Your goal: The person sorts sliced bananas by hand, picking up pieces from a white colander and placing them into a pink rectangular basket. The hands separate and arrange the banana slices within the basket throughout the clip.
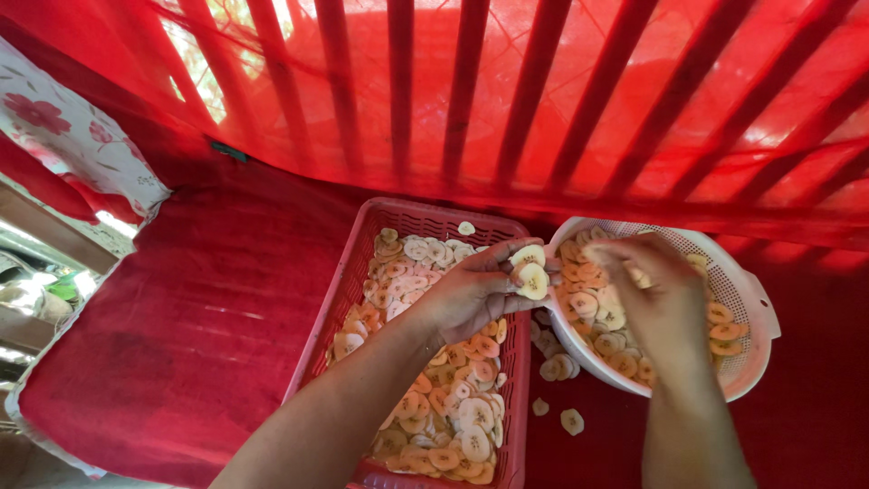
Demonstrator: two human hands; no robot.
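The left hand [471, 294] sits near the middle of the view, its arm coming up from six o'clock, and its grip is pinched on a small stack of banana slices [530, 276], pale rounds with darker centres, held just above the right rim of the red slatted tray [362, 263]. That tray runs from about six o'clock up toward the centre and carries a spread layer of the same slices, lighter ones at its far end and more orange ones toward the near end. At three o'clock from the left hand, the right hand [656, 299] is inside the white perforated colander [747, 290], fingers curled down among the slices there; it is blurred, so I cannot tell whether its grip is closed on anything. The colander touches or nearly touches the tray's right edge. A few loose slices [557, 417] lie on the red cloth [199, 326] between the two containers, around five o'clock. The cloth covers the surface beneath everything. At twelve o'clock a red barred panel [543, 91] fills the background, and at ten o'clock a flowered fabric [72, 136] shows.
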